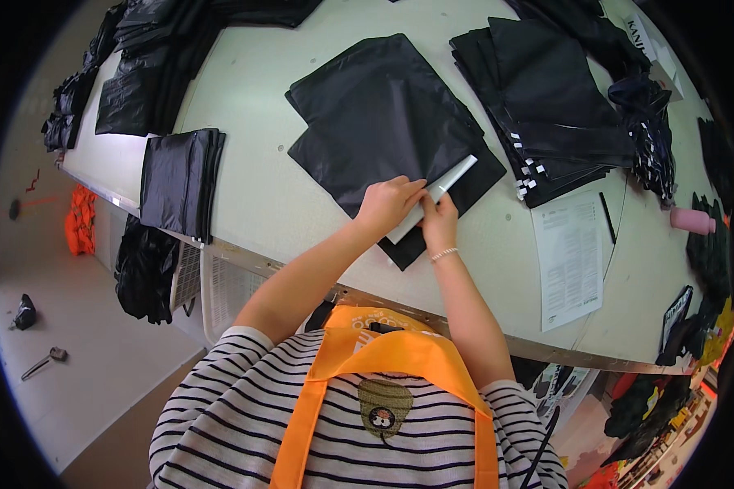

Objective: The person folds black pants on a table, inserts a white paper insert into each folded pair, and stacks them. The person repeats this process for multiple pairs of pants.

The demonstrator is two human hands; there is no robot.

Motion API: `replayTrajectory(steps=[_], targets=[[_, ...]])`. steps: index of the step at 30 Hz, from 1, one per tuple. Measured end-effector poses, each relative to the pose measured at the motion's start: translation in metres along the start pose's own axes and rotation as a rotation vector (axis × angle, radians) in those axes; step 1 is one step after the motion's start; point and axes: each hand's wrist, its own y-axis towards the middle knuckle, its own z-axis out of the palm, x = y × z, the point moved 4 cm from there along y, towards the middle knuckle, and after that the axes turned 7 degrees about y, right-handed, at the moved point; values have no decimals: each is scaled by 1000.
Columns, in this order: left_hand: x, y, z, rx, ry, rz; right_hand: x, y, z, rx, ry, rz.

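Head view: a black stack lies on the counter near ten o'clock. Centrally, the left hand curls over a white strip on black sheets, its grip hidden; the right hand pinches the strip. White-tagged black pieces lie at two o'clock.

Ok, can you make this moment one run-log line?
left hand: at white strip | right hand: at white strip | beneath strip: black sheets | to the right: printed paper, black stack

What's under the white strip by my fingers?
Black fabric shows along the near edge of the white strip. What lies directly beneath is covered; your fingers hide the strip's middle too.
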Motion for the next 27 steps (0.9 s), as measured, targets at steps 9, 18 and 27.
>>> replayTrajectory(steps=[9, 18, 27], targets=[[16, 2, 6, 4, -2, -117, -22, 8, 2, -146, 111, -8], [20, 4, 12, 114, 97, -68, -28, 27, 11, -37, -23, 61], [9, 10, 15, 400, 214, 60, 36, 24, -10, 373, -1375, -510]])
